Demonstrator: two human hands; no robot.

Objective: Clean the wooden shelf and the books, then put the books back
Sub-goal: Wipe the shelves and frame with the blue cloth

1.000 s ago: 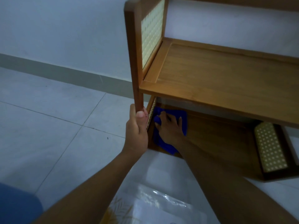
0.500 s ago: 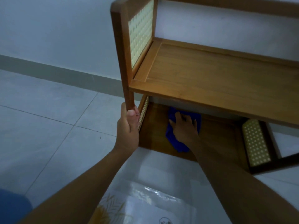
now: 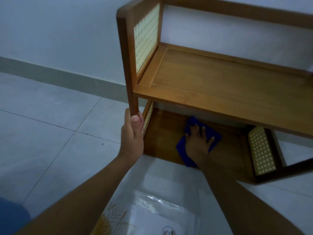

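Note:
A wooden shelf [image 3: 220, 85] with cane side panels stands on the tiled floor against the wall; both boards are bare. My left hand [image 3: 133, 134] grips the shelf's front left post near its foot. My right hand [image 3: 197, 144] lies flat, fingers spread, on a blue cloth [image 3: 216, 138] pressed onto the middle of the bottom board [image 3: 162, 133]. A book with a white and yellow cover under glossy plastic [image 3: 145, 216] lies on the floor at the bottom of the view, between my forearms.
Grey floor tiles [image 3: 50, 124] stretch to the left, with a grey skirting along the white wall [image 3: 59, 31]. Something blue [image 3: 10, 216] shows at the bottom left corner. The shelf's right side panel [image 3: 260, 150] closes off the bottom board.
My right hand has slid the blue cloth to the right along the bottom board, from its left end to the middle. My left hand has kept its grip on the post.

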